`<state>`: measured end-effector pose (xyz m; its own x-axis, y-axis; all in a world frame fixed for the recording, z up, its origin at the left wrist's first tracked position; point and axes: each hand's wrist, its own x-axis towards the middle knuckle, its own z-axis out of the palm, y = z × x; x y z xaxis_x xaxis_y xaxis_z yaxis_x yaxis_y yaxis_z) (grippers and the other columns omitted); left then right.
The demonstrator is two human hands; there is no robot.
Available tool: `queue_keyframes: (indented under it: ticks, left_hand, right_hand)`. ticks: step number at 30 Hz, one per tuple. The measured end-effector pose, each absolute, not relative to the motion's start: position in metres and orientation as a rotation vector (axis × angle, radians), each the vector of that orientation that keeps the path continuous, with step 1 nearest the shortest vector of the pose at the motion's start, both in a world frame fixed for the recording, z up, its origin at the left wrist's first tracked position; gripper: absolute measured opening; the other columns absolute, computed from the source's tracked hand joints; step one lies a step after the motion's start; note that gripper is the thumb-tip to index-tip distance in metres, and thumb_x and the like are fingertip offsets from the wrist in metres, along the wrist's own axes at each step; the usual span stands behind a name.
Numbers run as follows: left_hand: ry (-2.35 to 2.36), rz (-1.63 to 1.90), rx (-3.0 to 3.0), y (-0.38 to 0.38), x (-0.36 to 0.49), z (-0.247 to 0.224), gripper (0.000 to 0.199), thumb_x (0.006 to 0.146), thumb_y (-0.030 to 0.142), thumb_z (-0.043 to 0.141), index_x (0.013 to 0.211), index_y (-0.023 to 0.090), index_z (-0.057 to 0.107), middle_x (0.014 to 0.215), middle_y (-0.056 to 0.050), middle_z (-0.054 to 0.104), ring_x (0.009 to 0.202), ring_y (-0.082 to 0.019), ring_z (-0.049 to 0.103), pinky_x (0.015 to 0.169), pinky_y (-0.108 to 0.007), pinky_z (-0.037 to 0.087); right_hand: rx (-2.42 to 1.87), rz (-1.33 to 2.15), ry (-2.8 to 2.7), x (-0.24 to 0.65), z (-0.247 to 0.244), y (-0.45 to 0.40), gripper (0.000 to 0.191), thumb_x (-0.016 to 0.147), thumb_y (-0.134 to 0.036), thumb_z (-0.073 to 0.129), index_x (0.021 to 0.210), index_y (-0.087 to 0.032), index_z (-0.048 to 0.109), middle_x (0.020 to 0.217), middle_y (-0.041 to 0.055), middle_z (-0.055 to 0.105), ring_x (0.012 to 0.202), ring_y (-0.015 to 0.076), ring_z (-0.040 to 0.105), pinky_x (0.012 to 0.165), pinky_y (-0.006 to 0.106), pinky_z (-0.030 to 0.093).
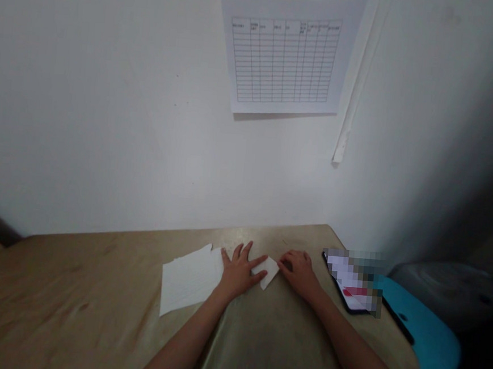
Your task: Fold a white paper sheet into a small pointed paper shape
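My left hand [239, 274] lies palm down with its fingers spread, pressing on white paper. From under its thumb and forefinger a small pointed piece of white paper [269, 275] sticks out to the right. At the right tip of that piece, my right hand [301, 274] has its fingers curled and closed on the paper's edge. A larger sheet of white paper [189, 285] with a torn, uneven top edge lies flat to the left, partly under my left hand. Whether the two pieces are joined is hidden by that hand.
A brown-covered table [93, 292] stands against a white wall [108, 100]. Right of my right hand lies a phone [353, 289], partly pixelated. A dark pen-like stick [398, 321] and a turquoise stool-like thing [435, 336] are farther right. A printed table sheet [288, 57] hangs above.
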<state>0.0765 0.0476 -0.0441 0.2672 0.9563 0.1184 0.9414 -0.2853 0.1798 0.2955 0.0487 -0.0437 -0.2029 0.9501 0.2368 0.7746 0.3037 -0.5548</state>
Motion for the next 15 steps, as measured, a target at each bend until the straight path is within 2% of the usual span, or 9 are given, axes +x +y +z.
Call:
queue_keyframes:
  ticks: [10, 15]
  left_hand:
    - [1.821, 0.271, 2.401, 0.0511, 0.0762, -0.0401, 0.053, 0.084, 0.072, 0.054, 0.135, 0.056, 0.052, 0.165, -0.002, 0.026, 0.150, -0.044, 0.016, 0.107, -0.081, -0.004]
    - [1.814, 0.236, 2.411, 0.0517, 0.0750, -0.0407, 0.056, 0.084, 0.075, 0.050, 0.137, 0.056, 0.049, 0.166, -0.004, 0.022, 0.151, -0.043, 0.015, 0.107, -0.081, -0.003]
  right_hand:
    - [-1.565, 0.410, -2.053, 0.2959, -0.0487, 0.0511, 0.017, 0.092, -0.031, 0.053, 0.090, -0.023, 0.068, 0.108, 0.0062, 0.067, 0.114, 0.0252, 0.056, 0.113, 0.056, 0.017]
    - [-1.549, 0.356, -2.128, 0.2943, -0.0497, 0.0498, 0.024, 0.093, -0.028, 0.052, 0.110, -0.029, 0.069, 0.116, 0.0063, 0.064, 0.118, 0.0250, 0.052, 0.114, 0.054, 0.017]
